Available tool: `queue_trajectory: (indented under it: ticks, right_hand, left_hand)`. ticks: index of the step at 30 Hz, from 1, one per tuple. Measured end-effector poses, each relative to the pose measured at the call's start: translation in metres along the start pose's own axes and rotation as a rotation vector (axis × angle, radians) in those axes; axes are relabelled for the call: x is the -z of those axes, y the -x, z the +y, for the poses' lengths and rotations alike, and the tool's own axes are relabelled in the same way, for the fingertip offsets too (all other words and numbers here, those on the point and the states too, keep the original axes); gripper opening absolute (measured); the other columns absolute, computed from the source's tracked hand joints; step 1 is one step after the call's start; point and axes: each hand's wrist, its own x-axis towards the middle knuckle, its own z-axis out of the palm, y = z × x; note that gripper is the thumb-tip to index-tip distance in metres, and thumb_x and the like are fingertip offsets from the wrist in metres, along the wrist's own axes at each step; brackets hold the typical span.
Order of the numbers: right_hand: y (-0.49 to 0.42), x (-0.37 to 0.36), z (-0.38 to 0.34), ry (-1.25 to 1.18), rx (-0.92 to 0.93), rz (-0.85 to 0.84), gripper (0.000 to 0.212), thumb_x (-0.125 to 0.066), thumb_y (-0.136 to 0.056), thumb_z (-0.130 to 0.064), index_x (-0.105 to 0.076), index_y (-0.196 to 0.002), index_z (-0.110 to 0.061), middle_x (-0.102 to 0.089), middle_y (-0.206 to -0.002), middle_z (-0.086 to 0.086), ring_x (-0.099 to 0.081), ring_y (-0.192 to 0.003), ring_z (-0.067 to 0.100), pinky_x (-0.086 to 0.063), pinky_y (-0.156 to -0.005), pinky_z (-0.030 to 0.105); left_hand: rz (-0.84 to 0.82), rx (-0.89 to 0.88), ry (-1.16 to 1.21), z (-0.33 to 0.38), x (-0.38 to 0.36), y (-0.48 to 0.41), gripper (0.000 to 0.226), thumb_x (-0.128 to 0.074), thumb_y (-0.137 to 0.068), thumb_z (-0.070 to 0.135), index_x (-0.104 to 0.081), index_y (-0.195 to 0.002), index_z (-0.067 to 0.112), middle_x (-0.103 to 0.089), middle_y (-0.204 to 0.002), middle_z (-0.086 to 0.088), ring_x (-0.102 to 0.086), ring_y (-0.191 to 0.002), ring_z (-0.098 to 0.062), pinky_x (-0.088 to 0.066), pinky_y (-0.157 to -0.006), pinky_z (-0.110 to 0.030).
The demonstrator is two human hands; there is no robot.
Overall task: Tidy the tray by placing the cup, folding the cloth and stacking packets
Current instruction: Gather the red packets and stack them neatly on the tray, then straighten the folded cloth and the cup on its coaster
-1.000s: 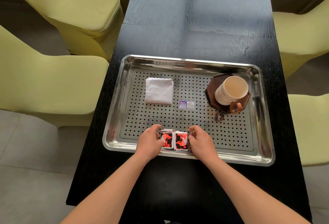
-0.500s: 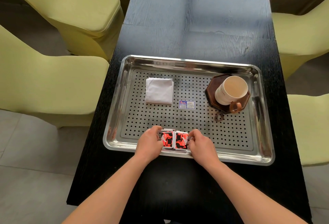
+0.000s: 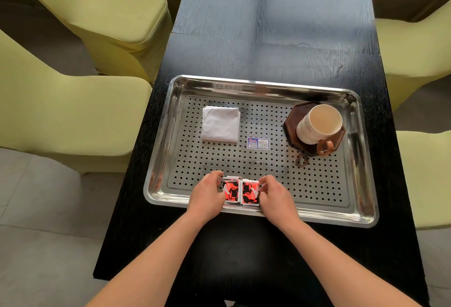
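Head cam view: at 6 o'clock on the steel tray [image 3: 268, 82], left hand [image 3: 207, 195] and right hand [image 3: 277, 198] pinch the red-and-black packets [image 3: 241, 192] from either side, fingers curled on the edges. Two packet faces show side by side, so I'd say the stacking isn't finished. Further back, the white cloth [image 3: 220, 123] lies folded at 10 o'clock, and the cup [image 3: 318, 123] stands on its dark coaster [image 3: 291, 117] at 2 o'clock. Both look done to me.

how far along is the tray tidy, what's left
Done: the cup sits on its coaster at the tray's far right, and the cloth lies folded at far left. In hand: the left hand and right hand hold the red packets at the near rim, two showing side by side. Left: forming one stack.
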Motion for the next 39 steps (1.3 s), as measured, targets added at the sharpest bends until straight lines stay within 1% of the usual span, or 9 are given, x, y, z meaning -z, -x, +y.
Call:
queue_trajectory:
  ticks: [6, 14, 18, 21, 25, 30, 33, 37, 39]
  right_hand:
    - [-0.001, 0.0, -0.001, 0.014, 0.014, -0.016, 0.029, -0.05, -0.096, -0.009, -0.054, -0.124, -0.016, -0.066, -0.11, 0.001, -0.06, -0.098, 0.018, -0.051, -0.082, 0.034]
    - [-0.002, 0.001, 0.001, -0.033, 0.005, -0.022, 0.026, -0.05, -0.097, -0.011, -0.055, -0.122, -0.016, -0.067, -0.107, 0.001, -0.064, -0.095, 0.017, -0.058, -0.081, 0.038]
    - [-0.008, 0.006, 0.005, -0.057, -0.028, 0.009, 0.025, -0.051, -0.097, -0.012, -0.058, -0.121, -0.017, -0.067, -0.105, 0.0, -0.064, -0.094, 0.017, -0.057, -0.082, 0.039]
    - [-0.017, 0.011, 0.006, -0.05, -0.026, 0.035, 0.024, -0.052, -0.096, -0.013, -0.061, -0.118, -0.018, -0.068, -0.102, -0.002, -0.062, -0.092, 0.017, -0.051, -0.08, 0.033]
    - [-0.035, 0.016, -0.006, -0.069, -0.004, 0.034, 0.022, -0.055, -0.096, -0.014, -0.062, -0.116, -0.018, -0.07, -0.104, -0.002, -0.062, -0.092, 0.016, -0.05, -0.079, 0.033]
    - [-0.067, 0.017, -0.042, -0.154, 0.022, 0.018, 0.027, -0.056, -0.096, -0.018, -0.06, -0.123, -0.021, -0.067, -0.093, -0.011, -0.065, -0.081, 0.008, -0.057, -0.077, 0.035]
    - [-0.092, 0.016, -0.068, -0.188, 0.023, 0.031, 0.038, -0.058, -0.097, -0.022, -0.054, -0.135, -0.019, -0.065, -0.112, -0.003, -0.065, -0.095, 0.017, -0.057, -0.086, 0.042]
    - [-0.128, 0.016, -0.096, -0.172, -0.029, 0.092, 0.053, -0.062, -0.094, -0.034, -0.046, -0.141, -0.016, -0.058, -0.127, 0.005, -0.059, -0.11, 0.022, -0.05, -0.091, 0.042]
    - [-0.143, 0.015, -0.108, -0.16, -0.103, 0.089, 0.057, -0.064, -0.093, -0.041, -0.046, -0.139, -0.012, -0.058, -0.128, 0.009, -0.059, -0.11, 0.027, -0.051, -0.086, 0.042]
  left_hand:
    - [-0.034, -0.027, -0.003, 0.0, 0.0, 0.001, 0.057, -0.064, -0.09, 0.012, -0.045, -0.143, 0.022, -0.06, -0.13, 0.002, -0.059, -0.111, -0.015, -0.053, -0.094, -0.038]
    - [-0.009, -0.017, 0.01, -0.01, 0.007, -0.002, 0.057, -0.061, -0.086, 0.008, -0.05, -0.141, 0.021, -0.059, -0.121, 0.0, -0.057, -0.102, -0.013, -0.051, -0.09, -0.032]
    - [0.125, -0.063, -0.239, -0.028, 0.023, -0.015, 0.047, -0.057, -0.086, 0.014, -0.056, -0.133, 0.022, -0.054, -0.114, 0.001, -0.046, -0.109, -0.018, -0.042, -0.094, -0.035]
    - [0.229, -0.143, -0.443, -0.041, 0.036, -0.03, 0.04, -0.061, -0.083, 0.019, -0.06, -0.123, 0.022, -0.052, -0.122, -0.005, -0.044, -0.116, -0.023, -0.039, -0.096, -0.039]
    - [0.236, -0.155, -0.584, -0.051, 0.046, -0.045, 0.045, -0.056, -0.086, 0.032, -0.047, -0.13, 0.025, -0.036, -0.145, -0.012, -0.028, -0.139, -0.031, -0.03, -0.111, -0.052]
    - [0.159, -0.142, -0.609, -0.06, 0.04, -0.048, 0.057, -0.045, -0.093, 0.051, -0.033, -0.144, 0.029, -0.025, -0.157, -0.013, -0.016, -0.148, -0.031, -0.015, -0.12, -0.051]
    - [0.119, -0.121, -0.607, -0.064, 0.034, -0.047, 0.076, -0.043, -0.09, 0.064, -0.02, -0.153, 0.028, -0.01, -0.163, -0.013, -0.002, -0.152, -0.031, -0.002, -0.121, -0.052]
    - [0.115, -0.115, -0.622, -0.065, 0.035, -0.049, 0.085, -0.044, -0.087, 0.071, -0.015, -0.155, 0.029, -0.006, -0.164, -0.011, 0.002, -0.152, -0.03, 0.0, -0.121, -0.051]
    - [0.113, -0.114, -0.626, -0.065, 0.036, -0.049, 0.086, -0.045, -0.087, 0.072, -0.014, -0.155, 0.029, -0.006, -0.165, -0.011, 0.002, -0.152, -0.03, 0.0, -0.121, -0.051]
